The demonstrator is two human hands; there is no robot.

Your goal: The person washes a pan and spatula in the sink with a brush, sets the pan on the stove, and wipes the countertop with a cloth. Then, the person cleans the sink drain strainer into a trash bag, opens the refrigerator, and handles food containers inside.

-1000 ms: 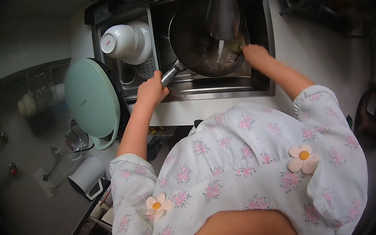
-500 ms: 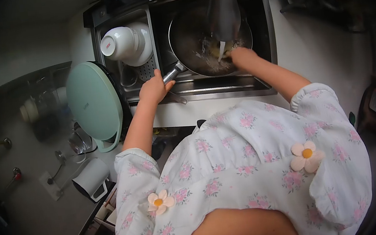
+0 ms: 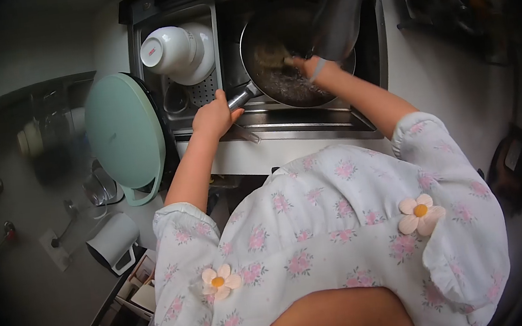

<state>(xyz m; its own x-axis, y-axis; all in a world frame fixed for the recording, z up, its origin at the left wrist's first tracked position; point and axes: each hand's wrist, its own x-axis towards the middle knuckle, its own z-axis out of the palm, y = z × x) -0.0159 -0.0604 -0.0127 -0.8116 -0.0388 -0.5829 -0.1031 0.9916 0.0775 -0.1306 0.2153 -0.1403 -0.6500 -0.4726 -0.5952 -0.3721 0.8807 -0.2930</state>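
A dark, deep pan [image 3: 265,88] sits in the sink under the tap [image 3: 339,25], tilted a little, with water splashing inside. My left hand [image 3: 212,117] is closed round its metal handle [image 3: 242,95]. Inside the pan, my right hand [image 3: 313,70] has its fingers pressed against a blurred yellowish pad [image 3: 271,57], on the pan's inner surface. A thin stream of water [image 3: 316,68] falls across my right hand near the wrist. Motion blur hides the pad's exact shape.
White bowls [image 3: 174,54] stand stacked on their side in the drainer basket [image 3: 204,92] left of the pan. A green round-lidded appliance [image 3: 122,133] leans by the sink's left side. A white kettle [image 3: 115,241] is farther left; a dark rack [image 3: 442,0] stands at the right.
My right hand has moved left and slightly up inside the pan, with the pad. The water now strikes it near the wrist. My left hand keeps its hold, and the whole view has shifted slightly.
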